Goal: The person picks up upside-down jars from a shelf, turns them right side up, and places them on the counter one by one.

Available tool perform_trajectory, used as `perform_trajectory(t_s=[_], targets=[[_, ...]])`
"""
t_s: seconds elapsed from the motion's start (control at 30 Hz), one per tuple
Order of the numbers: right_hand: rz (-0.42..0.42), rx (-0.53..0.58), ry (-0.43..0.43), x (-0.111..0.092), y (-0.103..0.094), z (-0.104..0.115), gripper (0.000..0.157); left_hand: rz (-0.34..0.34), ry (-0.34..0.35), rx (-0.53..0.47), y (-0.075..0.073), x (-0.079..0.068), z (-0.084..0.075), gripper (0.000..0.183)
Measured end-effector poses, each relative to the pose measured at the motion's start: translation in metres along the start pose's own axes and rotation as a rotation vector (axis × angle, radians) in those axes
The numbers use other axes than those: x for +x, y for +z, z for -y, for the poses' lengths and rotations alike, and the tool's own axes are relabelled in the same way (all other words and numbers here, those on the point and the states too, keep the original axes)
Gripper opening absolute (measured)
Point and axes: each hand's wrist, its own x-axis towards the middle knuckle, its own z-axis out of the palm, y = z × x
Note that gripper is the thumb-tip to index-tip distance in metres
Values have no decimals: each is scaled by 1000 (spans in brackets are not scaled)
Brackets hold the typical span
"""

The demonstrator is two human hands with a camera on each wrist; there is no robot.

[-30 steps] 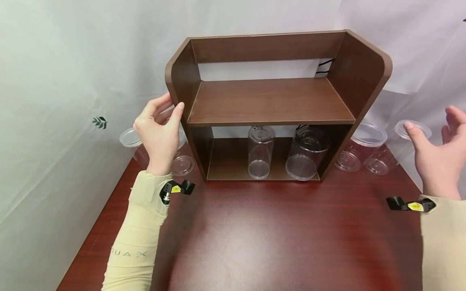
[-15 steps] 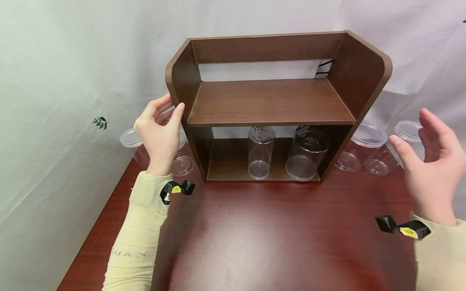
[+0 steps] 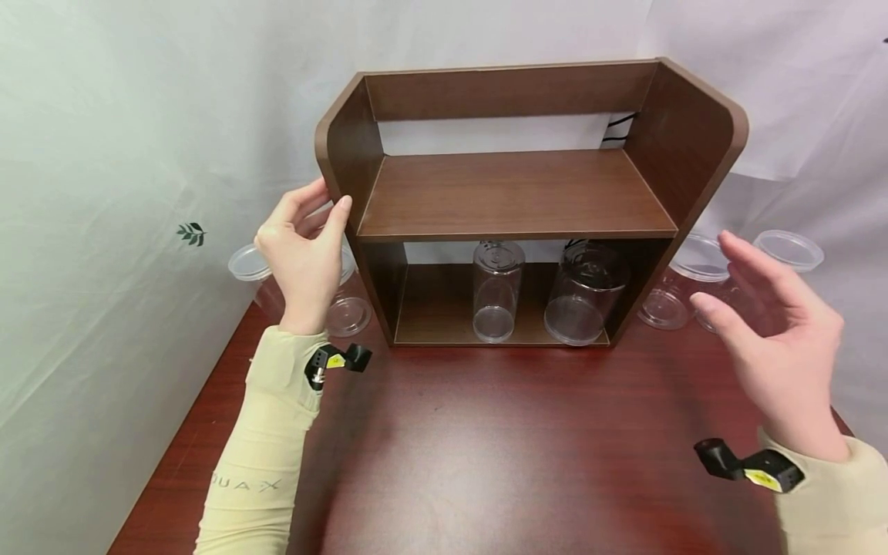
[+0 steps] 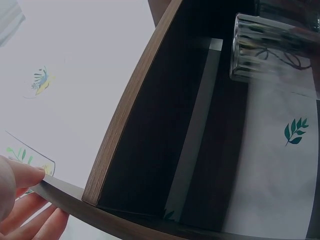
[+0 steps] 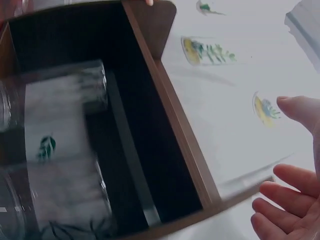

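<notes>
A brown wooden two-tier shelf (image 3: 513,193) stands at the back of the table in the head view. My left hand (image 3: 303,262) grips the front edge of its left side panel (image 4: 62,195), thumb on one face and fingers behind. On the lower tier a narrow clear plastic jar (image 3: 497,289) and a wider clear jar (image 3: 586,293) stand side by side. My right hand (image 3: 784,331) hovers in front of the lidded jars at the right, thumb and fingers spread apart with nothing between them. In the right wrist view its fingers (image 5: 290,197) point toward the shelf's side.
Outside the shelf's right side stand a clear jar (image 3: 662,301) and another with a translucent lid (image 3: 789,248), partly behind my right hand. At the left are two more clear jars, one lidded (image 3: 250,262). White cloth (image 3: 139,116) hangs around the dark red table (image 3: 486,439).
My right hand has moved left and downward, away from the lidded jar at the far right toward the shelf's right side. The left hand stays on the panel; the jars have not moved.
</notes>
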Motion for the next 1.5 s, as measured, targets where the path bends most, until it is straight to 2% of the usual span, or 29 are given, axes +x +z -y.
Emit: perform_trajectory(t_s=[0.27,0.33,0.57,0.77,1.03,1.27,1.5], targets=[[143,-71,60,-15,19,3,62,0,3,-5,0,0,0,27],[172,-132,67,-18,22,3,63,0,4,-5,0,0,0,27],[261,-461,43,-25,32,-1,70,-2,0,-15,1,0,1,28],[318,-447,106,-31,38,-6,73,-6,-2,-17,1,1,2,28],[399,-420,112,-43,45,-26,73,-15,-22,1,2,1,3,26],[472,-329,211,-55,55,-44,68,-8,-16,-2,2,1,3,27],[506,-274,276,-62,67,-66,69,-1,2,4,0,1,2,28]])
